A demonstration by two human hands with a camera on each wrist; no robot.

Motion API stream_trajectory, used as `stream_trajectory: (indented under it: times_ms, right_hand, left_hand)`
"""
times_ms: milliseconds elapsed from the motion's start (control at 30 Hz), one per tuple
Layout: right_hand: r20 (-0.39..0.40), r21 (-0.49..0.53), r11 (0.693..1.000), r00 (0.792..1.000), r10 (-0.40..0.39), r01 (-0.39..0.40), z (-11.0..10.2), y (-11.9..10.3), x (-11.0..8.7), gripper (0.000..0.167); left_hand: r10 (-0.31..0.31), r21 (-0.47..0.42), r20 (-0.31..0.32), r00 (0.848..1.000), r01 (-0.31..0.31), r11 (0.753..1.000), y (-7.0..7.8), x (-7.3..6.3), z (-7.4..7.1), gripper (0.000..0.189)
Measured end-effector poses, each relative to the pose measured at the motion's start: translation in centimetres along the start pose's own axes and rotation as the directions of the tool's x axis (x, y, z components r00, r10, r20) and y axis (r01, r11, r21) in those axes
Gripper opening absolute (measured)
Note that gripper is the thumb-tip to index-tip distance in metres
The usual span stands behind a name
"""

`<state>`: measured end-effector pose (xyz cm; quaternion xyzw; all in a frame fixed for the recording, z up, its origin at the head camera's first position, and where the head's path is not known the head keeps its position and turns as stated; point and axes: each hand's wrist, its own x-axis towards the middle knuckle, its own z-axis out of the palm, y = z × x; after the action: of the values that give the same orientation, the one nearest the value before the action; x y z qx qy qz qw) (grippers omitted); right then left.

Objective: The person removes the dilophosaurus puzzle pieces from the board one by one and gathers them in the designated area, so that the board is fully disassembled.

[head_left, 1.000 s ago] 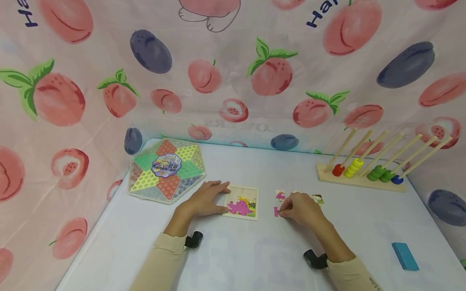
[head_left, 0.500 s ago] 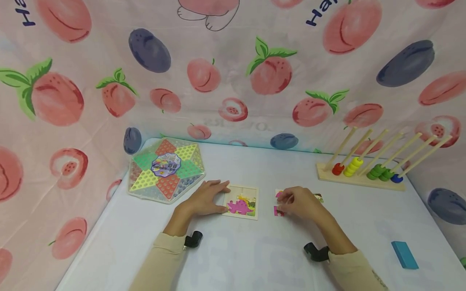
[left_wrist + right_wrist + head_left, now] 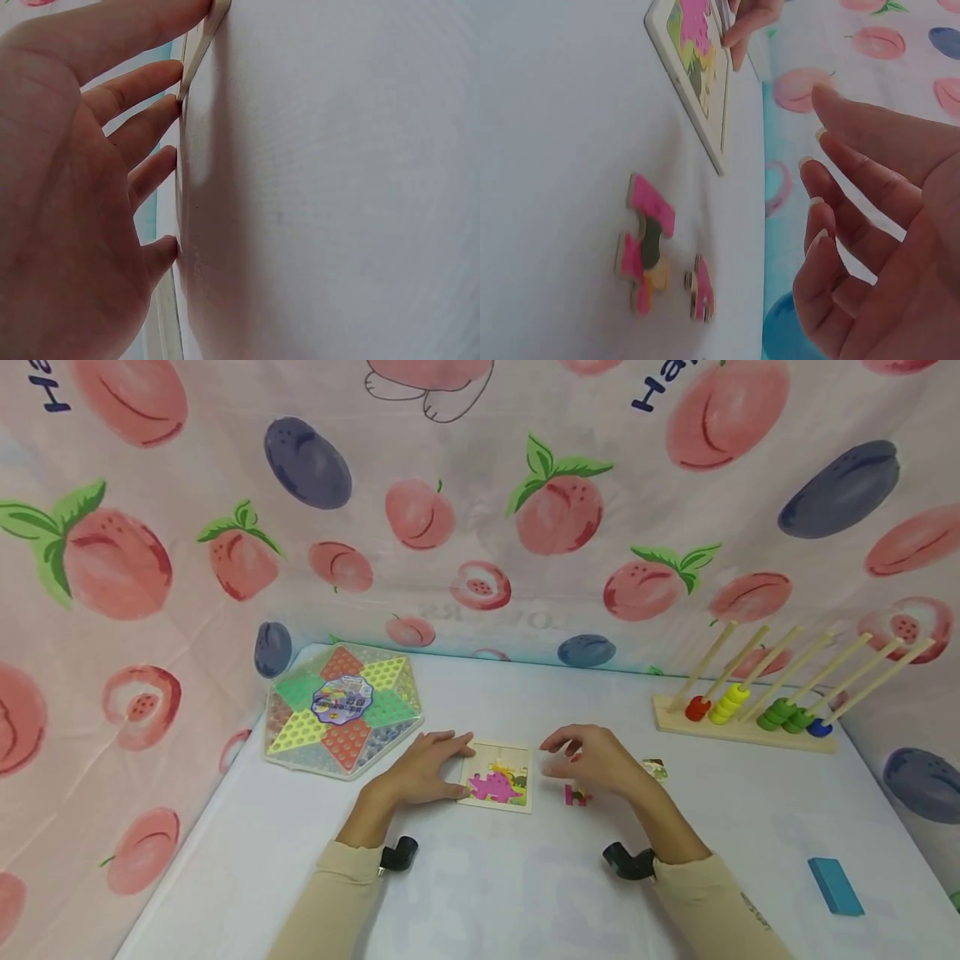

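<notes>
A small wooden puzzle board point(image 3: 483, 753) with a pink dinosaur picture lies on the white table, part of its tray bare wood. My left hand point(image 3: 429, 768) rests at its left side, thumb near the lower corner and index finger at the upper one. The left wrist view shows that thumb on the board's edge point(image 3: 196, 64), the other fingers spread. Right of the board, my right hand point(image 3: 592, 762) hovers with bent, loose fingers and nothing between them. Pink puzzle pieces point(image 3: 576, 795) lie just below it; the right wrist view shows another small pink piece point(image 3: 702, 291) beside them.
A green-patterned puzzle piece point(image 3: 655, 768) lies by the right wrist. Back left is a hexagonal Chinese checkers box point(image 3: 386, 745). A wooden peg rack point(image 3: 742, 732) with coloured beads stands back right, a blue block point(image 3: 836, 887) front right. Fruit-printed cloth point(image 3: 480, 527) hangs behind.
My right hand has lifted off the puzzle pieces, its fingers parting, and moved left toward the board. The left hand and the board have stayed put.
</notes>
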<state>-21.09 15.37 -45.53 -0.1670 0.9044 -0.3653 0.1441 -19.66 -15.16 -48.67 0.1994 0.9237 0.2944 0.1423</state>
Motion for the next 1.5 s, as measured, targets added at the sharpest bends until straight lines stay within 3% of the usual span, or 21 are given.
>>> stream_trajectory:
  times_ms: [233, 500, 733, 900, 1100, 1500]
  right_hand:
    - [0.025, 0.003, 0.998, 0.998, -0.055, 0.055, 1.8, -1.7, 1.2, 0.031]
    - [0.109, -0.058, 0.989, 0.985, -0.132, 0.139, 4.5, -2.7, 2.7, 0.023]
    - [0.088, -0.148, 0.985, 0.994, -0.072, 0.084, 6.3, -3.1, 3.1, 0.018]
    - [0.087, -0.174, 0.984, 0.996, -0.033, 0.047, 6.6, -3.4, 2.9, 0.017]
    - [0.088, -0.199, 0.978, 0.995, -0.047, 0.063, 6.7, -3.5, 2.7, 0.019]
    - [0.114, -0.125, 0.99, 0.992, -0.049, 0.063, 6.3, -3.8, 3.6, 0.019]
  left_hand:
    - [-0.02, 0.017, 0.004, 1.0, 0.02, 1.0, -0.2, -0.1, 0.0, 0.062]
    - [-0.017, 0.018, 0.01, 1.0, 0.017, 1.0, -0.4, 0.2, 0.1, 0.061]
    - [0.002, 0.03, 0.001, 1.0, -0.002, 1.0, -0.2, 0.1, -0.1, 0.065]
    - [0.015, 0.02, 0.006, 1.0, -0.015, 1.0, -0.2, 0.0, -0.2, 0.065]
    - [0.006, 0.023, 0.014, 1.0, -0.007, 1.0, -0.2, 0.0, -0.2, 0.064]
    - [0.009, 0.017, 0.004, 1.0, -0.009, 1.0, -0.1, 0.0, -0.2, 0.065]
